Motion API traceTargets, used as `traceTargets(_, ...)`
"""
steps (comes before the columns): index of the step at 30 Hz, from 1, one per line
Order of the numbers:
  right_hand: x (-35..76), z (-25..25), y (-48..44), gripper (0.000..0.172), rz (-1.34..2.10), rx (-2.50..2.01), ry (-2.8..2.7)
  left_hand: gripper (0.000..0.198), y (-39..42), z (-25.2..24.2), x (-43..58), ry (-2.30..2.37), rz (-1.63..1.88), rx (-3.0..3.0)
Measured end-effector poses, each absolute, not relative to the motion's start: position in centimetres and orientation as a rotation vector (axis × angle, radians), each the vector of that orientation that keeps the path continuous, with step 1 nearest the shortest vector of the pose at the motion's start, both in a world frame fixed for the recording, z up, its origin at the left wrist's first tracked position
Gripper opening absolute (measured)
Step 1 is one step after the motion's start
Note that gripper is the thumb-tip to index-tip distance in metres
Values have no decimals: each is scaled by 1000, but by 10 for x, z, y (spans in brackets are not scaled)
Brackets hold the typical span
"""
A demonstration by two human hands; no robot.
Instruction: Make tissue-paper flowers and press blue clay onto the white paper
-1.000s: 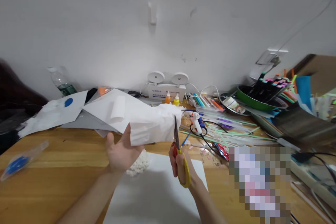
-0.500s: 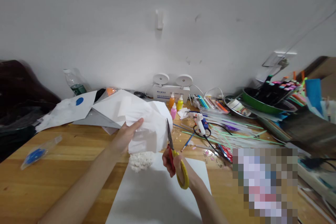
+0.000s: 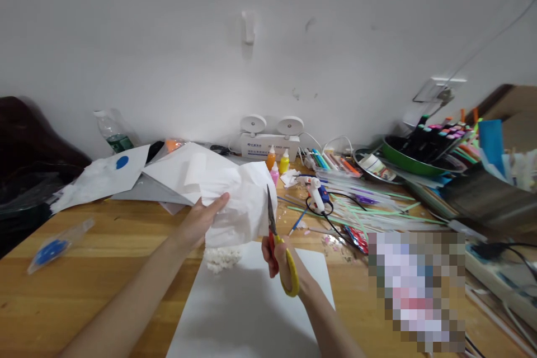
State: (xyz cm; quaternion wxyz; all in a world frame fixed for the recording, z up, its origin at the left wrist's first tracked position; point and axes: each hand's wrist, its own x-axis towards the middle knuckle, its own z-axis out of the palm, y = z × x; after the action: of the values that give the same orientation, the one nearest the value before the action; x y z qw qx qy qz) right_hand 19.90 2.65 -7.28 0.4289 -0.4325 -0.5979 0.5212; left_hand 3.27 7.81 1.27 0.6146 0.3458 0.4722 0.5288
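My left hand [image 3: 208, 213] is closed on a thin, creased white tissue [image 3: 235, 226], thumb on top, holding it up over the table. My right hand [image 3: 279, 257] grips scissors [image 3: 290, 274] with red and yellow handles. Their blades point up and away, by the tissue's right edge; whether they are parted is hard to tell. Below both hands lies a white sheet of paper [image 3: 247, 307] with a small heap of white, fluffy shreds [image 3: 223, 259] at its far left corner.
Behind the tissue are white sheets [image 3: 168, 168] and small paint bottles [image 3: 284, 162]. To the right lie a glue gun [image 3: 315, 193], scattered sticks [image 3: 377, 201] and a green pan of markers [image 3: 403, 155]. A plastic bag with blue stuff [image 3: 52, 251] is at left.
The view has shifted slightly, so most things sit a little further left. The tissue's right side has moved a little against the scissors. Both hands keep their holds.
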Motion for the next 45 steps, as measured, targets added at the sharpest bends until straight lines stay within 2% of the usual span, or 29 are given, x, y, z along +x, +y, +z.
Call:
traceTargets(16, 197, -72, 25, 64, 1307, -1184, -1372, 37, 85, 10, 27, 1154, 1163, 805)
traceTargets(21, 196, -68, 26, 68, 1308, -1075, -1428, 31, 85, 12, 26, 1104, 1148, 855)
traceTargets(26, 197, -68, 28, 74, 1442, -1011, -1443, 36, 84, 9, 25, 1088, 1060, 849)
traceTargets(36, 198, -74, 30, 70, 1386, -1063, -1389, 40, 80, 10, 24, 1133, 985, 893)
traceTargets(45, 199, -71, 25, 66, 1335, -1114, -1390, 31, 81, 11, 28, 1122, 1017, 855)
